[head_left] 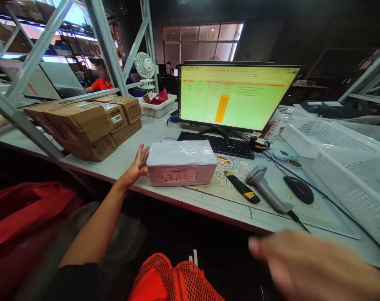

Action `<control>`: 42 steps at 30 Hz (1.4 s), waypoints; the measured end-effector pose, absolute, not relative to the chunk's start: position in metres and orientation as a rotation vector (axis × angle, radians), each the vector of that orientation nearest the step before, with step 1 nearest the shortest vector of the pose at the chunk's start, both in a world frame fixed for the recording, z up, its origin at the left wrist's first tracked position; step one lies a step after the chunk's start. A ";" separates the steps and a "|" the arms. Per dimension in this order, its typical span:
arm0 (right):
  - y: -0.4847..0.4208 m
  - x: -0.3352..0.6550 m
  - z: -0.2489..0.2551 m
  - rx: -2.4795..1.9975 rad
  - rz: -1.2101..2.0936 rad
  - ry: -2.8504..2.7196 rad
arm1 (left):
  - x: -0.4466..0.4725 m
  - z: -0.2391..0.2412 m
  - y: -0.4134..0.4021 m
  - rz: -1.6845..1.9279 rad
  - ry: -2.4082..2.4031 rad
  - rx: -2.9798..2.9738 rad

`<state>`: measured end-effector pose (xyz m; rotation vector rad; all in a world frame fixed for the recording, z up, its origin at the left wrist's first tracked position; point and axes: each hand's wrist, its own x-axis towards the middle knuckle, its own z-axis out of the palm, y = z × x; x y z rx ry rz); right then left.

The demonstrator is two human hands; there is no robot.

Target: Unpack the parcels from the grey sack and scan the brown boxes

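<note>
A white-wrapped parcel [182, 154] with a printed label on its front side rests at the desk's front edge, partly on a cartoon-printed mat [205, 190]. At its left end is my left hand [136, 167], fingers spread, nothing in them; the fingertips are at or very near the parcel's side. Low on the right, my right hand [309, 261] is smeared by motion in front of the desk edge, so its fingers are unclear. Nearest to it lie a grey barcode scanner [267, 188] and a black-and-yellow utility knife [241, 187] on the mat.
Brown cardboard boxes [83, 121] are stacked on the left behind a metal frame post. A monitor [234, 98] and keyboard [221, 144] stand behind the parcel. At right are a mouse [299, 189], its cable and white plastic baskets [353, 171]. A person in red [102, 83] sits farther back.
</note>
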<state>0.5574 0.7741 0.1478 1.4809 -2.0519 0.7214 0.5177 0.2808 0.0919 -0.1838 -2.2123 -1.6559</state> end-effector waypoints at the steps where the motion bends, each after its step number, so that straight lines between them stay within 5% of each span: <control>1: 0.775 0.539 0.136 1.326 0.706 -2.210 | 0.520 0.104 0.285 -1.591 -2.156 -0.220; 7: 0.746 0.437 0.068 0.605 0.279 -2.882 | 0.507 0.185 0.323 -0.681 -2.572 -0.298; 13: 0.740 0.422 0.051 0.536 0.077 -2.984 | 0.486 0.186 0.335 -0.237 -2.831 -0.176; 23: 0.737 0.412 0.101 0.342 0.391 -2.845 | 0.485 0.183 0.342 -0.325 -2.750 -0.059; 29: 0.716 0.434 0.171 0.766 0.693 -2.549 | 0.481 0.177 0.344 -0.366 -2.644 -0.032; 36: 0.646 0.452 0.191 1.225 0.341 -2.448 | 0.469 0.182 0.326 -0.334 -2.663 -0.316; 42: 0.617 0.455 0.191 1.217 0.151 -2.481 | 0.458 0.171 0.319 -0.766 -2.561 -0.304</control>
